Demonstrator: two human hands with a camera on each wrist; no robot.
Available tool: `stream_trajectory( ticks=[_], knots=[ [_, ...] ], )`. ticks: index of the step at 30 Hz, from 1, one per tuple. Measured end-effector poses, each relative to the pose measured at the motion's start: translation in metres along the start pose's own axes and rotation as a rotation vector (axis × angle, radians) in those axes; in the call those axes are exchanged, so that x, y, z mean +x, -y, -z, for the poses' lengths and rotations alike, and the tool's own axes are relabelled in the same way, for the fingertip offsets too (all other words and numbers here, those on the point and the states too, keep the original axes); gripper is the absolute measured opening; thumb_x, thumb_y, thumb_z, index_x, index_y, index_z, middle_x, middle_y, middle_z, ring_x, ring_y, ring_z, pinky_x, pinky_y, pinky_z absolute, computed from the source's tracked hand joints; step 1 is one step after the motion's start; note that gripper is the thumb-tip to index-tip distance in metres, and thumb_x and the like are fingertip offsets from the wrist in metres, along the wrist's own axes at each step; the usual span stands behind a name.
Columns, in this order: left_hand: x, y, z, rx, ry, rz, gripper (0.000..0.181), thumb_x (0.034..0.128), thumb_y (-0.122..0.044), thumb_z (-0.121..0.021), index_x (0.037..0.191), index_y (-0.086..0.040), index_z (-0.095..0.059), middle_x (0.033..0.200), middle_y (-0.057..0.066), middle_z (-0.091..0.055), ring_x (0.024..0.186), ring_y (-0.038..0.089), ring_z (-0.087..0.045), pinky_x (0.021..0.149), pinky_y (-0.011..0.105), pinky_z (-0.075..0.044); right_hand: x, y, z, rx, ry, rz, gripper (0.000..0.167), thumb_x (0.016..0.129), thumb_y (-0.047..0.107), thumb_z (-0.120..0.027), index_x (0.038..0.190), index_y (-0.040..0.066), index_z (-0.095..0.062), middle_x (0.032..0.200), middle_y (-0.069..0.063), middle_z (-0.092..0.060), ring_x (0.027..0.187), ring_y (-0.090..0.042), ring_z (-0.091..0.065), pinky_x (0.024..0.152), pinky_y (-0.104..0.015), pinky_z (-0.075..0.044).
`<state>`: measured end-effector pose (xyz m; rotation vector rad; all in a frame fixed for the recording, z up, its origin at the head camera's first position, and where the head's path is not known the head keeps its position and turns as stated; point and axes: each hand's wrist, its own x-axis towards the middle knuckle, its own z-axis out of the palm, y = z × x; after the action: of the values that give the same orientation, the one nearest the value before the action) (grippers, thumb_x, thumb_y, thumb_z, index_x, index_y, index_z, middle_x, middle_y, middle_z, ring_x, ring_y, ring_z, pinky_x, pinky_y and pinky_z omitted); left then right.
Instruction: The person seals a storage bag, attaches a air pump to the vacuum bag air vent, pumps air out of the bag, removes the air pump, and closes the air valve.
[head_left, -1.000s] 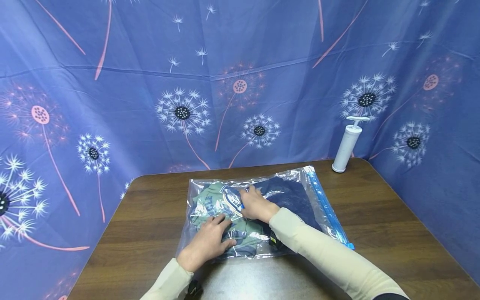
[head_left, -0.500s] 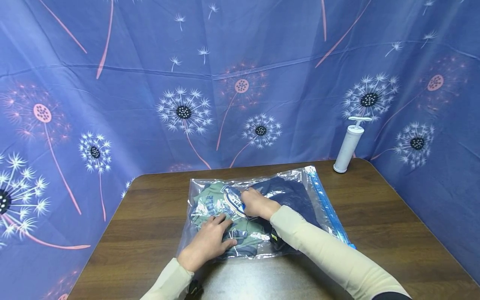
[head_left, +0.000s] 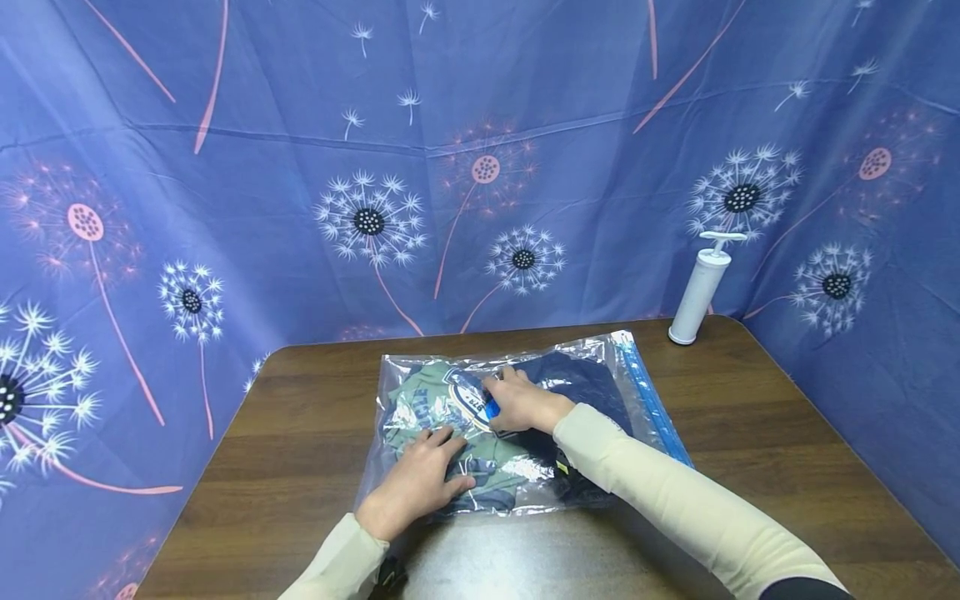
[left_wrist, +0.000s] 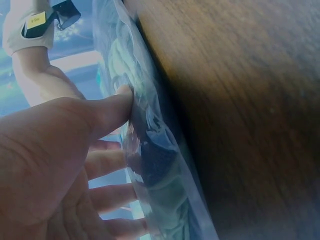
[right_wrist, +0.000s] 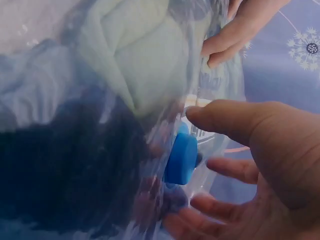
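Bag (head_left: 622, 367)'s lying on the desk (head_left: 765, 417). Left grip (head_left: 422, 475)'s spread on it, right grip (head_left: 527, 405)'s loosely parted by the cap (right_wrist: 182, 159), both empty. Sloppy pinch could slip or drag the plastic, imo.

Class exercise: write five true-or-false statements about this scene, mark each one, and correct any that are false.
1. The left hand rests on the clear plastic bag. True.
2. A white cylindrical pump with a crossbar handle lies inside the bag. False: it stands on the brown wooden table.
3. The right hand is at the round blue plastic cap on the bag. True.
4. All the clothing in the bag is red. False: it holds a green printed garment and dark navy fabric.
5. In the head view, the blue zip strip runs along the bag's left edge. False: it runs along the right edge.
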<state>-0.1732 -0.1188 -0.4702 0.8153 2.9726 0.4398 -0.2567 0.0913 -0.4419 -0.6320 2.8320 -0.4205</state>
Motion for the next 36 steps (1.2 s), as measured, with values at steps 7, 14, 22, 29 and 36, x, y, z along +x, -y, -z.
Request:
stream_trajectory(
  ticks=[7,14,22,29,36],
  knots=[
    [0.000,-0.002,0.002,-0.002,-0.016,-0.009,0.063,0.0889,-0.043,-0.078,0.137,-0.006,-0.063,0.145,0.025,-0.057,0.129,0.058,-0.052,0.102,0.073,-0.044,-0.002,0.009,-0.001,0.060,0.010,-0.110,0.087,0.088,0.031,-0.082,0.159,0.009,-0.036,0.153,-0.035,-0.033,0.135,-0.050,-0.045,0.103,-0.060,-0.050],
    [-0.001,-0.003,0.006,-0.008,-0.021,-0.022,0.062,0.0887,-0.042,-0.079,0.136,-0.005,-0.064,0.144,0.026,-0.058,0.127,0.058,-0.053,0.101,0.073,-0.045,0.004,0.015,-0.003,0.058,-0.025,-0.102,0.062,0.087,0.004,-0.071,0.145,-0.005,-0.053,0.138,-0.029,-0.056,0.124,-0.042,-0.056,0.096,-0.050,-0.053],
    [-0.001,-0.002,0.008,-0.014,-0.012,-0.017,0.062,0.0888,-0.043,-0.079,0.136,-0.005,-0.064,0.144,0.026,-0.057,0.127,0.059,-0.053,0.101,0.073,-0.045,0.008,0.012,0.001,0.021,-0.034,-0.025,0.012,0.080,-0.003,-0.073,0.090,0.004,-0.070,0.095,-0.011,-0.063,0.099,-0.030,-0.058,0.089,-0.047,-0.054],
    [0.000,-0.001,0.007,-0.016,0.001,-0.005,0.063,0.0892,-0.043,-0.079,0.137,-0.006,-0.063,0.146,0.026,-0.057,0.128,0.061,-0.051,0.102,0.075,-0.044,0.010,0.003,0.000,-0.011,-0.055,0.102,0.014,0.075,-0.004,-0.077,0.086,0.004,-0.073,0.089,-0.007,-0.067,0.094,-0.028,-0.061,0.087,-0.044,-0.054],
    [-0.001,-0.002,0.004,-0.007,-0.001,-0.005,0.063,0.0892,-0.044,-0.078,0.137,-0.006,-0.064,0.146,0.025,-0.057,0.128,0.060,-0.052,0.103,0.073,-0.044,0.010,0.000,-0.002,-0.032,-0.027,0.144,0.019,0.075,-0.006,-0.076,0.092,0.003,-0.074,0.093,-0.008,-0.068,0.095,-0.026,-0.061,0.089,-0.042,-0.054]
  ],
)
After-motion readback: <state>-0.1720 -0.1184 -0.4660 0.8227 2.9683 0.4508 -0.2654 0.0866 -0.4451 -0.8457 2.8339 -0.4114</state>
